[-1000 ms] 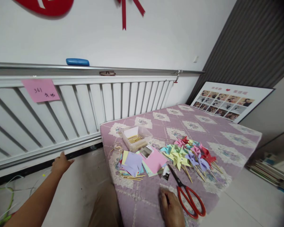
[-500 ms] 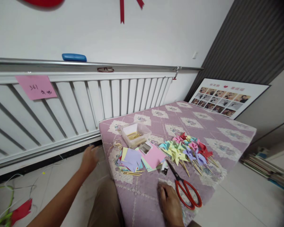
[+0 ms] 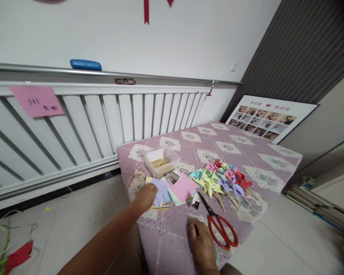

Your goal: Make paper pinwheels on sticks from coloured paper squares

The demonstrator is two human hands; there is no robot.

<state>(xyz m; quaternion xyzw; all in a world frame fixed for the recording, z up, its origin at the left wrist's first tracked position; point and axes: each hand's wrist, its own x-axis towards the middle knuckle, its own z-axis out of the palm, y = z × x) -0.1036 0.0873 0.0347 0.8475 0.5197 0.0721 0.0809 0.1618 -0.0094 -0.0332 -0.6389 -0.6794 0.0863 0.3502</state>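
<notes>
My left hand [image 3: 145, 197] lies at the left edge of the stack of coloured paper, its bent fingers closed on the purple paper [image 3: 159, 188] on top; the thumb is hidden. On the table cover rests my right hand [image 3: 201, 240], curled into a loose fist, with nothing showing in it. Just right of it lie red-handled scissors [image 3: 221, 225], blades pointing away. A pink paper sheet [image 3: 185, 187] spreads beside the purple one. Thin wooden sticks [image 3: 161, 207] poke out near my left hand. Paper pinwheels [image 3: 225, 179] in several colours are heaped farther right.
A clear plastic box [image 3: 162, 163] of sticks stands behind the papers, with a coil of twine [image 3: 138, 173] at its left. A white radiator [image 3: 149, 114] runs behind the table [image 3: 180, 225]. A photo board [image 3: 271, 116] leans at the far right.
My left hand has moved right, from above the floor beside the table onto the purple paper. My right hand stays in its fist by the scissors. The view has shifted slightly.
</notes>
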